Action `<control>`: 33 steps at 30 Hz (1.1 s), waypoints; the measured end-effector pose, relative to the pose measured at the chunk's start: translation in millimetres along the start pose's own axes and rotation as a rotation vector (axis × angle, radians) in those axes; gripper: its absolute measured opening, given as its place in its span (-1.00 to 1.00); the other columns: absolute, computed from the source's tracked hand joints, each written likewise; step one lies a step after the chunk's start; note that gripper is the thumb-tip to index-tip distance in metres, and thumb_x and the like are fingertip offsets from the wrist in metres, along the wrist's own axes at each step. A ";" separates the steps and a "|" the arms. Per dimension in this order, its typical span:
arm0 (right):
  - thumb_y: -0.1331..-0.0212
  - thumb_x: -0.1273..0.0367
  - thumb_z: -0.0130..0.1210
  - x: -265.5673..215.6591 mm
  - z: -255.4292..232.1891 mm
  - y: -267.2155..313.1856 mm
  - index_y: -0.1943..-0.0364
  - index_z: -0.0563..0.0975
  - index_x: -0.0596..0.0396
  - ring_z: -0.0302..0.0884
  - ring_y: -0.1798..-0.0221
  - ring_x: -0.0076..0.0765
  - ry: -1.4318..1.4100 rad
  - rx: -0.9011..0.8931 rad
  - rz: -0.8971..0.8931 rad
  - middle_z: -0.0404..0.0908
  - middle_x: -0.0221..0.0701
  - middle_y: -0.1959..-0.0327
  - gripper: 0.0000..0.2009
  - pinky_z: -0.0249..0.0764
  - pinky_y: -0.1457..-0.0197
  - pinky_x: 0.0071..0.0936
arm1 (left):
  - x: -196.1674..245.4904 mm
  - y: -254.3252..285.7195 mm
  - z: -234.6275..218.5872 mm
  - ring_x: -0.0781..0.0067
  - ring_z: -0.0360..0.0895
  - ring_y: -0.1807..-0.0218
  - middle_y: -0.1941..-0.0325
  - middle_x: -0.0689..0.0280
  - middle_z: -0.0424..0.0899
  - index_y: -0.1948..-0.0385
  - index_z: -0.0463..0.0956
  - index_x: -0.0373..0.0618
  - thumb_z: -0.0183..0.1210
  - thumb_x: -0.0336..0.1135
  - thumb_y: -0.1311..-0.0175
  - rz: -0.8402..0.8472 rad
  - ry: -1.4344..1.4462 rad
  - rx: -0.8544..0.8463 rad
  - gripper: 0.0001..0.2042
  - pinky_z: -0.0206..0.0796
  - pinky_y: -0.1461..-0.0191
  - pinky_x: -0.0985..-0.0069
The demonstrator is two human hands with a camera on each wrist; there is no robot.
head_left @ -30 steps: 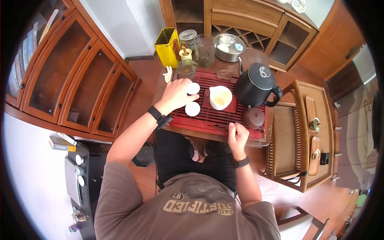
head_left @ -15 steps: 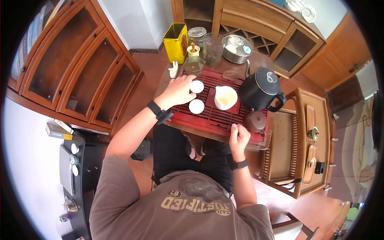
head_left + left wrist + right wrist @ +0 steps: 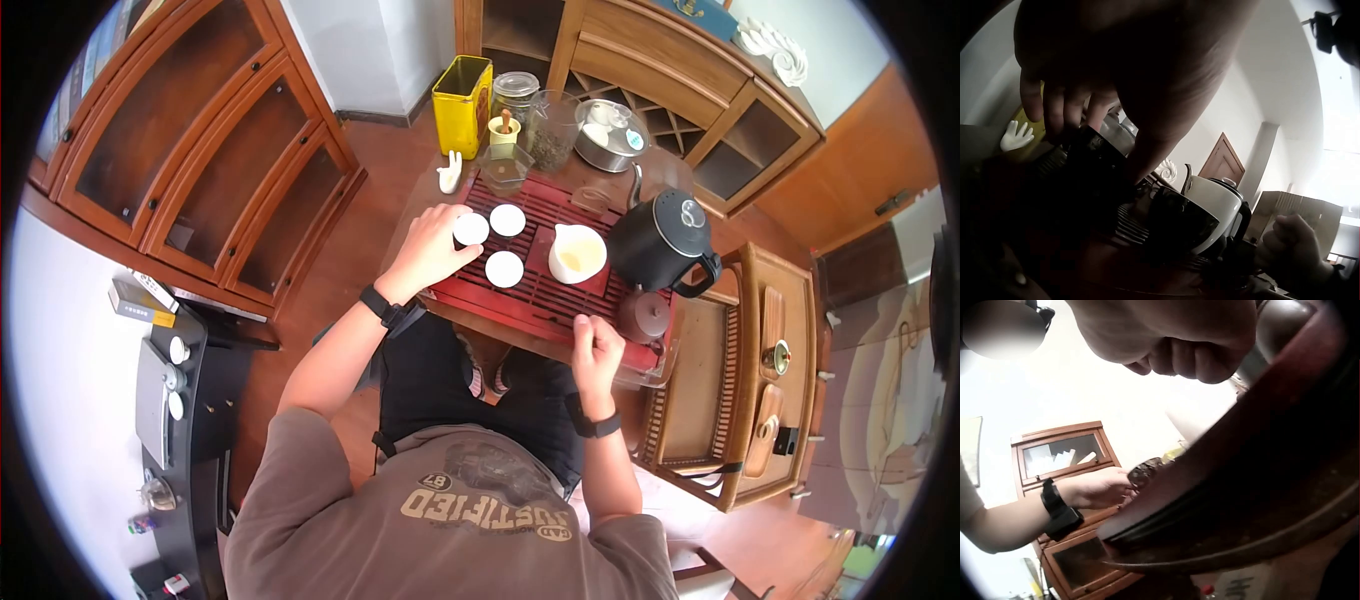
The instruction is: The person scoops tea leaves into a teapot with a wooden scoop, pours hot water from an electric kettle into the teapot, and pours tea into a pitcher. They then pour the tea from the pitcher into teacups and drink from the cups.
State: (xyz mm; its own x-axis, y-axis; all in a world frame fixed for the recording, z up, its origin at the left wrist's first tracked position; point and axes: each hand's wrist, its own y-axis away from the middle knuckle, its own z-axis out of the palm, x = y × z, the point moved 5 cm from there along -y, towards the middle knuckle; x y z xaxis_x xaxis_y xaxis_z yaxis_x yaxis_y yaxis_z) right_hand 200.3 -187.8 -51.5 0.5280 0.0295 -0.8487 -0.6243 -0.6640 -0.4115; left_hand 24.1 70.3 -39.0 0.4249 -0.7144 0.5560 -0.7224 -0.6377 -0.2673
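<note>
My left hand (image 3: 428, 248) pinches a small cup (image 3: 471, 229), white on top, between thumb and fingers at the left side of the red slatted tray (image 3: 540, 308). Two more such cups, one at the back (image 3: 507, 220) and one in front (image 3: 504, 269), stand right of it. A white pitcher (image 3: 577, 253) with pale yellow liquid is farther right. In the left wrist view the held cup looks dark under the fingers. My right hand (image 3: 598, 352) is a fist by the tray's front edge, beside the brown teapot (image 3: 643, 315); its curled fingers (image 3: 1182, 359) hold nothing.
A black kettle (image 3: 660, 240) stands at the tray's right. Behind the tray are a yellow tin (image 3: 462, 105), glass jars, a steel pot (image 3: 610, 140) and a white hand-shaped ornament (image 3: 450, 174). A rattan cart (image 3: 735, 375) stands to the right.
A third cup now shows in my left hand, which has drawn slightly left of the two standing cups. My right fist stays by the teapot. The head view has shifted a little.
</note>
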 end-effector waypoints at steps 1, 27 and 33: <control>-0.38 0.43 0.20 -9.0 6.1 -1.5 0.57 0.37 0.22 0.24 0.55 -0.28 0.022 -0.087 0.033 0.31 -0.28 0.62 -0.65 0.25 0.41 -0.30 | 1.2 2.0 -0.6 -0.02 0.52 -0.17 -0.05 0.15 0.63 -0.15 0.50 -0.09 0.44 -0.17 -0.18 -0.006 0.005 0.009 -0.48 0.32 -0.25 0.11; -0.22 0.15 0.33 -30.3 138.4 -99.1 -0.60 -0.06 0.37 0.26 -0.58 0.02 -0.132 -0.553 0.502 0.29 0.13 -0.52 0.03 0.19 -0.60 -0.25 | -9.5 24.9 1.3 0.06 0.49 -0.30 -0.19 0.19 0.62 -0.24 0.49 -0.06 0.43 -0.20 -0.17 -0.039 0.156 0.094 -0.44 0.22 -0.34 0.12; -0.25 0.24 0.30 -32.8 146.5 -103.1 -0.60 -0.04 0.33 0.36 -0.52 -0.07 -0.234 -0.571 0.534 0.39 0.02 -0.47 -0.04 0.25 -0.55 -0.30 | -9.0 17.8 -0.6 0.06 0.48 -0.32 -0.21 0.19 0.61 -0.25 0.48 -0.05 0.43 -0.20 -0.17 -0.029 0.173 0.045 -0.43 0.19 -0.37 0.13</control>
State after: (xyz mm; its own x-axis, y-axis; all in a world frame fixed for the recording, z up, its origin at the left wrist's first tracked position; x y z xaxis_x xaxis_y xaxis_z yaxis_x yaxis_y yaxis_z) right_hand 163.0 -10.9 -29.9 0.0690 -0.2851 -0.9560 -0.3350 -0.9093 0.2470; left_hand 7.1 65.5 -48.3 0.3427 -0.6377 0.6898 -0.6846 -0.6724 -0.2815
